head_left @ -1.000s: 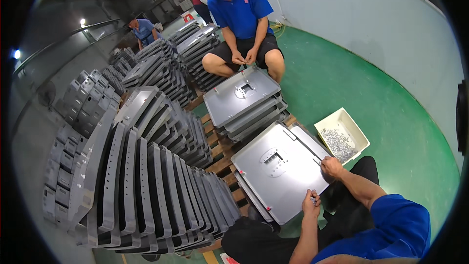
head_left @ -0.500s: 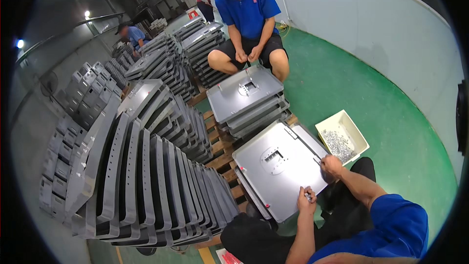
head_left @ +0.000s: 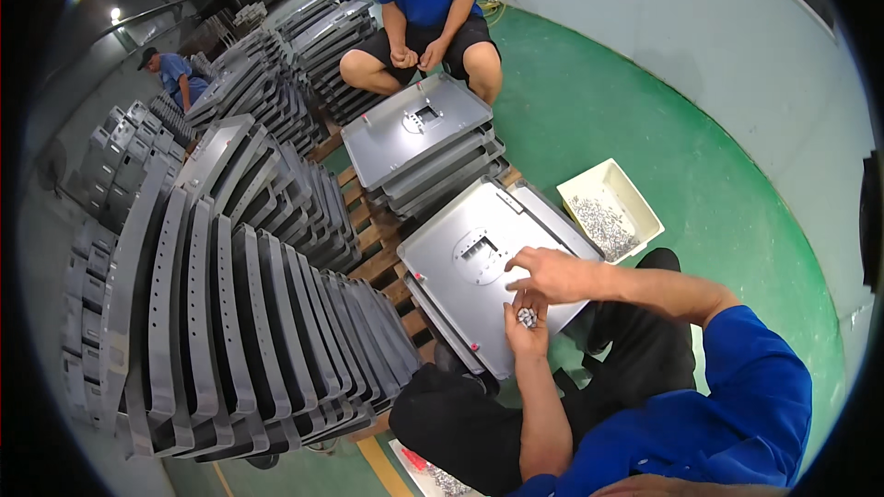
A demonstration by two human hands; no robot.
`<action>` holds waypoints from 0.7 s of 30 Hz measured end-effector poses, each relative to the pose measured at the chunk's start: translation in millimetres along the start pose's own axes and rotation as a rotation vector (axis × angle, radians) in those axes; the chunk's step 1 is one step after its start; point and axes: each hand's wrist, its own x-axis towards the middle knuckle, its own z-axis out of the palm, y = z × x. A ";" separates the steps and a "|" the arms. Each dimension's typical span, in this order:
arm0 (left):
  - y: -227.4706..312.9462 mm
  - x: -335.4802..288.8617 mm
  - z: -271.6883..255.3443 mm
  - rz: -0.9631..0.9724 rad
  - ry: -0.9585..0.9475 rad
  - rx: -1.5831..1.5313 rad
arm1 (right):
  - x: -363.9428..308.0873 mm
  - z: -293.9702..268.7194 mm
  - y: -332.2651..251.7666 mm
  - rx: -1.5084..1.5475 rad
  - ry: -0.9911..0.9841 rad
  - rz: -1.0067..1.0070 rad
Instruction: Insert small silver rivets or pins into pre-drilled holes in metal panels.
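head view: the left hand [head_left: 527,329] is cupped palm up, its grip loosely holding a small heap of silvery screws [head_left: 527,317] over the near edge of the grey metal panel [head_left: 460,287]. the right hand [head_left: 551,274] hovers just above it, fingers pinched narrow. a cream tray of screws [head_left: 635,198] sits on the green floor nearby.

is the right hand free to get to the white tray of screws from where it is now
Probably yes. The right hand rests on the grey panel, fingers empty as far as I can tell, and the white tray lies open just beyond the panel's edge, with nothing between. The left hand cups the small screws.
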 end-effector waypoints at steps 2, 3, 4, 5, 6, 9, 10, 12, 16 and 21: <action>-5.3 -0.2 -6.5 -0.034 0.001 -0.027 | -20.8 20.7 -3.8 -0.029 -0.059 0.009; -6.4 -5.7 2.9 -0.064 0.021 0.031 | -29.0 30.1 -3.9 -0.037 -0.086 0.017; -8.1 -3.3 -2.6 -0.087 -0.019 0.037 | -35.4 37.8 -2.0 -0.046 -0.101 0.027; -9.9 0.9 -10.3 -0.110 -0.058 0.043 | -41.4 44.8 0.3 -0.055 -0.116 0.038; -12.0 1.1 -17.1 -0.133 -0.091 0.049 | -47.4 52.6 1.1 -0.057 -0.132 0.049; -17.6 2.6 -17.5 -0.144 -0.002 0.116 | -55.5 64.3 4.7 0.007 -0.114 0.087; -19.3 3.1 -21.4 -0.156 0.018 0.126 | -58.2 69.4 6.0 0.013 -0.081 0.089; -17.7 5.9 -32.8 -0.166 -0.036 0.111 | -55.4 72.5 4.2 0.059 -0.084 0.066; -25.8 0.7 -18.1 -0.203 0.034 0.157 | -65.3 75.8 5.7 0.115 -0.093 0.139; -25.2 4.7 -24.9 -0.199 -0.008 0.104 | -70.0 78.8 9.1 0.177 -0.054 0.163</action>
